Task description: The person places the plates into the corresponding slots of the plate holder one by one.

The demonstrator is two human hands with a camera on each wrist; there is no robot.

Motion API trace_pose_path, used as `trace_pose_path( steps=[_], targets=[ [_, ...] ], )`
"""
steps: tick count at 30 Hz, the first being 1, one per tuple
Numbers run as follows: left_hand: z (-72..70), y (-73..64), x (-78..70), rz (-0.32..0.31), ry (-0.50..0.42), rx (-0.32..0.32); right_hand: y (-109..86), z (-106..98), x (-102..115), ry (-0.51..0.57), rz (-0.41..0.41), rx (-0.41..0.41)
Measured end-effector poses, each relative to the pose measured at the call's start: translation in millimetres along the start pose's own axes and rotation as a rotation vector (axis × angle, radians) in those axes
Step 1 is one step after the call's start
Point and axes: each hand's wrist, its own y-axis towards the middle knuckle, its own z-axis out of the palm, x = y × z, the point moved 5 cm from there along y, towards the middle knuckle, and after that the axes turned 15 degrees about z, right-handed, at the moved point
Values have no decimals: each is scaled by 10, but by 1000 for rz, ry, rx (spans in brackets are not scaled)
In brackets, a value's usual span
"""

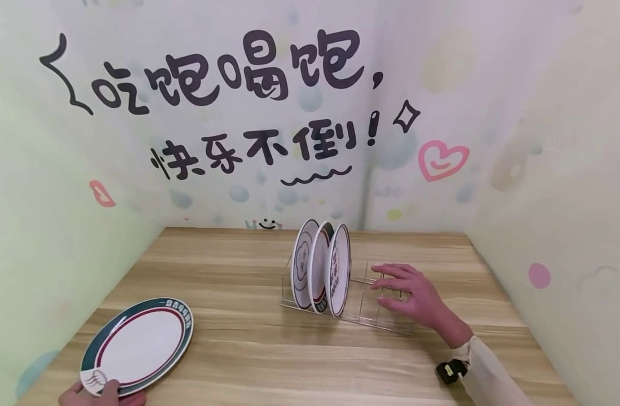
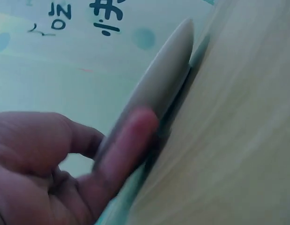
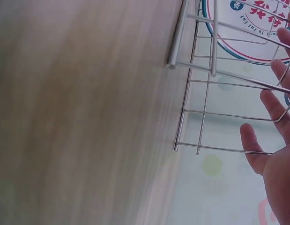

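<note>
My left hand pinches the near-left rim of a white plate with a dark green edge and a red ring, thumb on top. In the left wrist view the plate shows nearly edge-on, tilted close over the wood. My right hand is at the right end of a wire plate rack, its fingers spread and lightly bent. From the right wrist view, the fingers overlap the rack's end wires. Three plates stand upright in the rack's left part, the rightmost a white plate with printed characters.
The rack stands on a wood-grain table, right of its middle. A printed cloth wall with large black characters rises behind the table, and similar walls close both sides. A black device is strapped to the right wrist.
</note>
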Motion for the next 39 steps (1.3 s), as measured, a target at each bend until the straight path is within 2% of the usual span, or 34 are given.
trace_pose_path(
  steps=[2, 3, 6, 9, 11, 13, 15, 17, 20, 22, 25, 29, 31, 35, 39],
  targets=[
    [21, -31, -45, -36, -207, -7, -2, 6, 2, -2, -5, -1],
    [31, -45, -79, -59, -298, 14, -2, 7, 3, -2, -5, -1],
    [34, -72, -255, -60, -400, 65, 0, 9, 7, -1, 0, 0],
    [46, -108, -485, -21, -478, 188, 3, 12, 15, -2, 12, 11],
    [77, -142, -671, 44, -533, 295, 3, 0, 17, -4, 15, 15],
    [117, -196, -872, 142, -598, 424, 3, -12, 18, -3, 16, 16],
    [178, -257, -1103, 261, -665, 531, 4, -23, 17, -1, 18, 14],
    [247, -325, -1355, 382, -716, 609, 7, -29, 14, -3, 17, 8],
    [367, -404, -1722, 502, -731, 680, 17, -23, 13, -4, 14, 8],
    [453, -443, -1927, 553, -701, 713, 25, -10, 18, -5, 10, 12],
    [615, -489, -2141, 598, -668, 782, 34, 13, 24, -2, 6, 13],
    [853, -526, -2270, 611, -608, 836, 29, 57, 16, 1, 11, 13],
    [943, -536, -2296, 614, -569, 840, 25, 80, 19, 0, 11, 17],
    [1079, -547, -2362, 647, -506, 839, 28, 87, 23, 5, 2, 13],
    [1191, -546, -2425, 675, -493, 850, 41, 37, 16, -4, -5, 3]
  ],
)
